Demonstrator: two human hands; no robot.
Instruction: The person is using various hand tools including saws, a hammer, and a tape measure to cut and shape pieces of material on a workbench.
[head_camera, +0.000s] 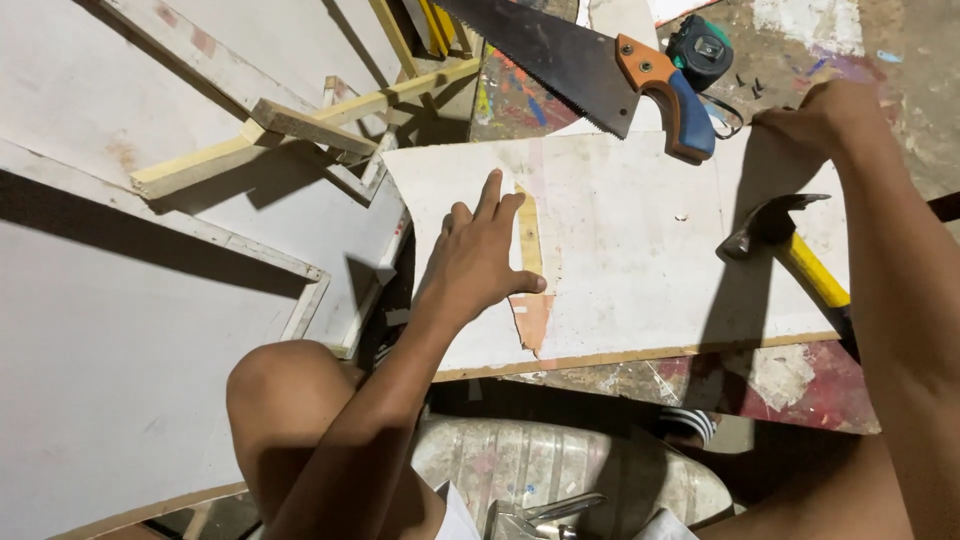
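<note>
Left hand (480, 255) flat, fingers spread, pressing on white board (620, 250) near its left end, thumb against thin wood strip (529, 240) lying on board. Right hand (815, 115) at board's far right corner, fingers curled over edge; grip there cannot be told exactly. Claw hammer (785, 240) with yellow handle rests on board's right side. Handsaw (600, 70), orange-blue handle, overlaps board's far edge; tape measure (700, 45) just beyond. Wooden frame (300, 125) left of board.
</note>
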